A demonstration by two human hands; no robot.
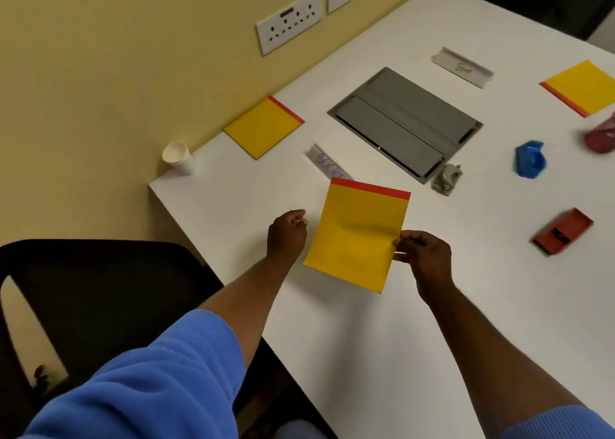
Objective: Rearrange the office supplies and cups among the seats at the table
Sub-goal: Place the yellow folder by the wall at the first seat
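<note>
My right hand (421, 249) pinches the right edge of a yellow notepad with a red top strip (357, 235), held just above the white table (366, 339). My left hand (287, 232) hovers left of the pad with its fingers curled, holding nothing that I can see. A second yellow pad (263, 127) lies near the wall edge and a third (582, 86) at the far right. White paper cups (178, 157), stacked, stand at the table's left corner. A blue dispenser (529, 159), a red stapler (562, 230) and a small grey punch (446, 179) lie to the right.
A grey cable hatch (406, 119) is set into the table's middle. Two name placards (327, 164) (462, 67) lie by it. A dark red cup (602, 137) is blurred at the right edge. A black chair (100, 289) stands left of the table. Wall sockets (289, 21) line the yellow wall.
</note>
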